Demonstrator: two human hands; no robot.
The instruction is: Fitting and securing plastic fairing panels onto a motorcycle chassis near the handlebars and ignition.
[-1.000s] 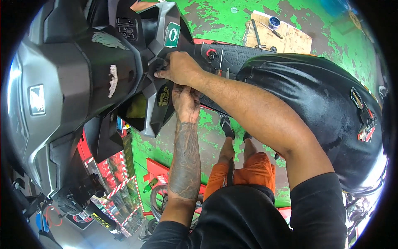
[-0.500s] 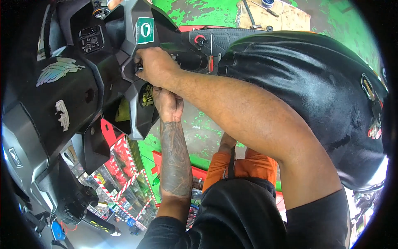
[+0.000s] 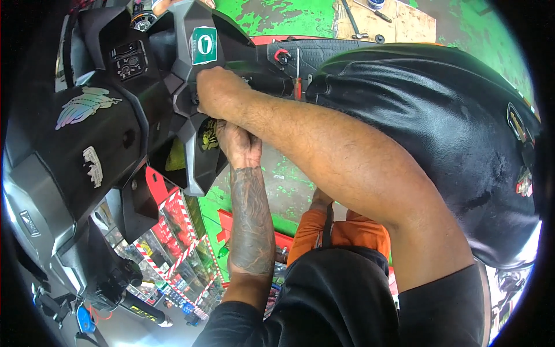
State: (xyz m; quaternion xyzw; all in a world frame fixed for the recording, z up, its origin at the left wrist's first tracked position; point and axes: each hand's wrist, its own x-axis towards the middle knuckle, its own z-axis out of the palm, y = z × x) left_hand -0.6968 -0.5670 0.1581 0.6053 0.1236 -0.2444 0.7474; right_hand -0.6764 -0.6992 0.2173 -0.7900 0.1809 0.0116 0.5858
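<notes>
Green label [image 3: 204, 45], yellow decal [image 3: 208, 135] on dark panels [image 3: 182, 36]

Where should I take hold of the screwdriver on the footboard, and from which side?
Take the screwdriver by its red handle, probably from above: it is thicker than the slim shaft and points toward the person, while the black seat flanks its right and the right forearm its near end.

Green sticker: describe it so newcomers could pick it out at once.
Find the vehicle's front bodywork, left of the black seat. Just above the right hand sits the sticker, a rectangle whose green separates it from the silvery decals and yellow decal.
</notes>
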